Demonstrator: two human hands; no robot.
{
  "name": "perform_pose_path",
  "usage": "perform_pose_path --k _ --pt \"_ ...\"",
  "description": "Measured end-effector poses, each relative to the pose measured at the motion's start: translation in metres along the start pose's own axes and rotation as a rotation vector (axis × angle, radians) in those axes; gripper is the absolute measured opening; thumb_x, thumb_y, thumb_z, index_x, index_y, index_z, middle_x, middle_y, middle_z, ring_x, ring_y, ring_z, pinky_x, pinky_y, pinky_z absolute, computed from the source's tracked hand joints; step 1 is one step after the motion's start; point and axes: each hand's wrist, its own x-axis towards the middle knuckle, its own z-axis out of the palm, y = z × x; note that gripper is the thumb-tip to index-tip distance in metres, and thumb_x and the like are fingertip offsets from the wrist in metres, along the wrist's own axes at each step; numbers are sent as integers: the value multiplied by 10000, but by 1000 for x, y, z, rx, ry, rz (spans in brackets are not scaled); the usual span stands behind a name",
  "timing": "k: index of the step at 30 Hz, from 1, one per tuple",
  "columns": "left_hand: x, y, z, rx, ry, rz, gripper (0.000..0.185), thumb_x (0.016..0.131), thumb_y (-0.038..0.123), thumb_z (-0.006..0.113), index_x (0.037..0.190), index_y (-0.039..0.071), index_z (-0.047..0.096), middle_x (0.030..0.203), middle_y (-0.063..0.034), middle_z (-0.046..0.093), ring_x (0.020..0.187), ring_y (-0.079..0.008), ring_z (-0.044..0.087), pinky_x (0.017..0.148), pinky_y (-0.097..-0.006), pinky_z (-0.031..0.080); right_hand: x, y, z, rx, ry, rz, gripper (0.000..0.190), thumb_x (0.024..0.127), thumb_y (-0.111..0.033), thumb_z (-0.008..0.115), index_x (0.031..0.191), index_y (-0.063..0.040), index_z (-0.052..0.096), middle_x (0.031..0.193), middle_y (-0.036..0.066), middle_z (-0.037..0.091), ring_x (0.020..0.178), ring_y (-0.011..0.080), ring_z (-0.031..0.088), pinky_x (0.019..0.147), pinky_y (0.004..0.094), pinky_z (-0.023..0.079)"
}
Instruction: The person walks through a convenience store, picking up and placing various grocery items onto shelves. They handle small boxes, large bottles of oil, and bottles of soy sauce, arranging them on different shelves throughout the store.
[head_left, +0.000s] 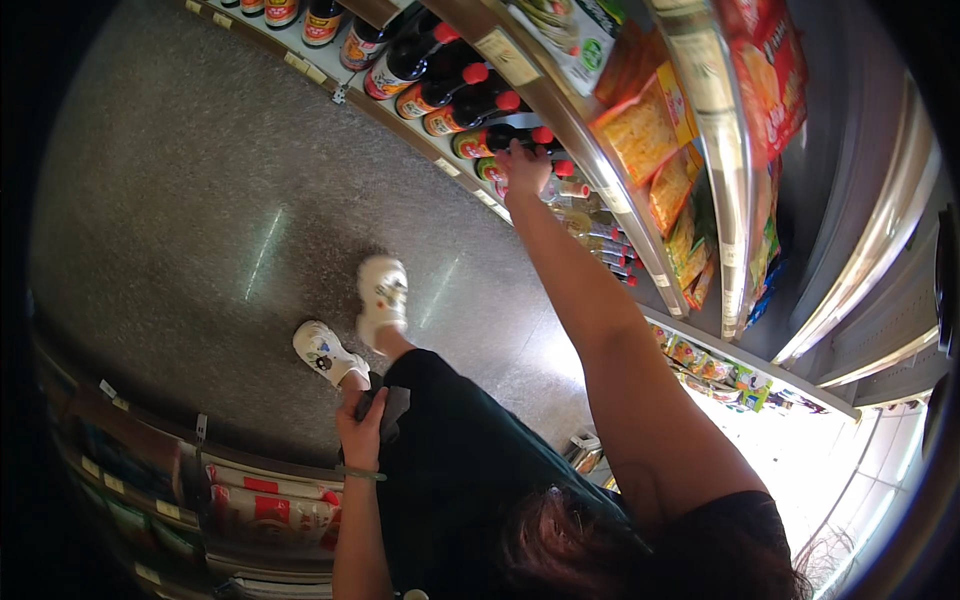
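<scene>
My right hand (528, 169) reaches out to a low shelf, its fingers bent against dark glass bottles with red caps. One such bottle (491, 141) lies just beyond the fingers, and another bottle (489, 169) is partly covered by the hand. Whether the fingers grip either one is not clear. Down near my thigh, my left hand (363, 430) holds a crumpled dark grey cloth (394, 417). A pale bangle (361, 473) circles the left wrist.
More dark bottles (405, 66) line the bottom shelf, with clear bottles (592, 225) farther along. Above them, a metal shelf edge (570, 127) fronts orange food packets (645, 135). Red-and-white bags (274, 514) fill a shelf at lower left. My white clogs (384, 296) are on the grey floor (187, 187).
</scene>
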Motion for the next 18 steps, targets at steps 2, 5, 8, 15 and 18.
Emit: perform_pose_path --k 2,5,8,15,18 --pt "-13 -11 10 -15 -2 -22 212 843 148 730 726 20 609 668 52 537 628 -26 453 556 -212 351 -24 -8 -2 -22 -67 53 398 852 -76 675 1162 33 451 914 135 613 734 236 675 612 334 585" --pt "-33 -35 26 -3 17 63 214 837 152 736 722 24 610 661 55 516 616 -25 431 546 -213 334 -81 -17 -46 -84 -386 197 419 870 -144 672 1203 30 488 976 124 611 819 248 676 680 342 581" --pt "-52 -70 51 -7 81 -42 236 841 143 731 705 32 574 659 64 479 622 -21 403 551 -219 322 -115 -15 -111 -185 -424 427 456 891 -179 654 1258 10 461 1040 99 571 845 263 676 663 332 582" --pt "-102 -155 136 -130 154 -164 226 828 115 729 700 30 564 657 58 469 637 -29 406 569 -225 331 33 5 -235 -333 16 -56 351 930 -214 604 1218 -61 474 1040 80 559 806 196 638 548 278 533" --pt "-118 -175 163 -118 124 -176 212 815 99 736 702 27 572 658 57 472 641 -31 416 578 -218 340 106 30 -247 -253 -206 -19 319 902 -212 649 1163 -68 534 1026 80 604 824 164 640 547 280 519"
